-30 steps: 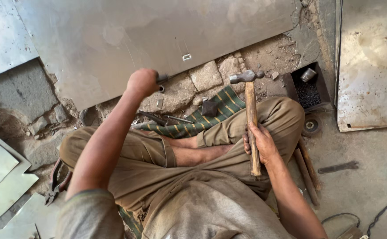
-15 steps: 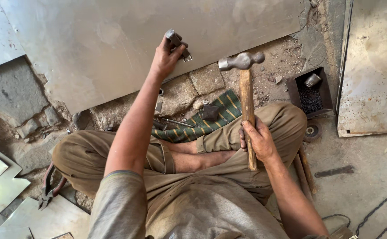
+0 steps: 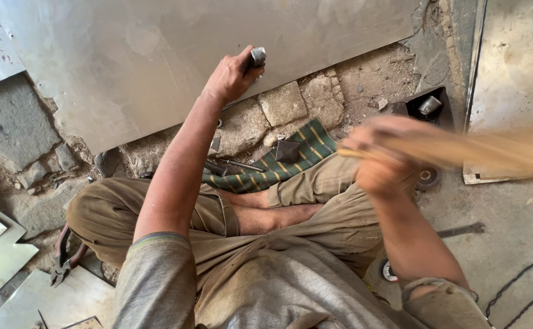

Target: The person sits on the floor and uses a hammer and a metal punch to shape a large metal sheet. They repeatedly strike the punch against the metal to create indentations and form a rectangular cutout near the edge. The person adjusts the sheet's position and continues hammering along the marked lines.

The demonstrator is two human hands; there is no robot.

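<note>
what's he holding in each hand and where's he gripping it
The left hand grips a short metal punch around its lower shaft, its top showing. The right hand grips the blurred wooden handle, apparently near its end.

Rough ground here: a broken stone floor point(image 3: 291, 103) with dirt and rubble across the middle of the frame, smoother concrete point(image 3: 510, 219) at lower right. A green striped cloth point(image 3: 291, 159) lies at centre, black cables point(image 3: 531, 283) lower right, all in soft daylight.

Short metal punch point(image 3: 258, 57) upright on sheet metal point(image 3: 157, 55) — wooden hammer handle point(image 3: 485, 152) blurred
</note>
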